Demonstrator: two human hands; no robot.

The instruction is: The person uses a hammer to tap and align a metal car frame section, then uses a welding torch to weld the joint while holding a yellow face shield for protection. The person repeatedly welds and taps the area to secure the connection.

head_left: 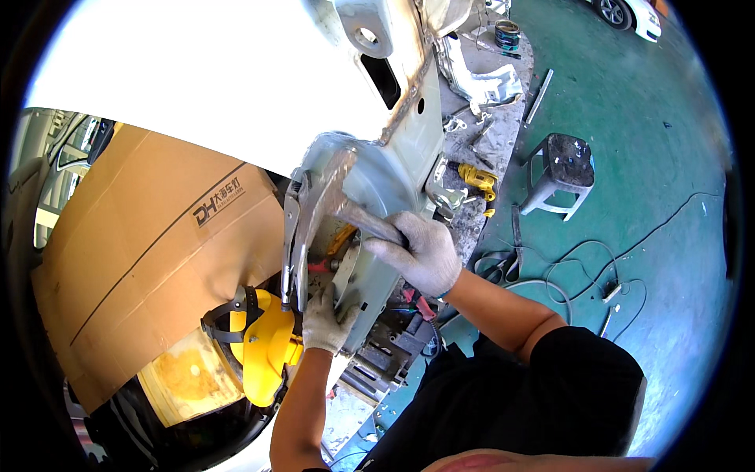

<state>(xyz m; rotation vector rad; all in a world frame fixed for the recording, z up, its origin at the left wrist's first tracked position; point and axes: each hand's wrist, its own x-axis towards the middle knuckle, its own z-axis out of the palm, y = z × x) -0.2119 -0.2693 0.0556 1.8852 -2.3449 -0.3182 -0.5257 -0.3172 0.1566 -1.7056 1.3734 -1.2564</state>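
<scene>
Mid-frame, the right hand, wrapped round a hammer, should swing squarely, clear of the left hand, whose hold I cannot tell.

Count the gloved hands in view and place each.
2: the right hand grips the hammer; the left hand is lower, just right of the yellow headgear.

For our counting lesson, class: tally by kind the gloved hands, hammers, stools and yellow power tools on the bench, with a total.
Gloved left hand and gloved right hand: 2
Hammer: 1
Stool: 1
Yellow power tool: 1
Total: 5
</scene>
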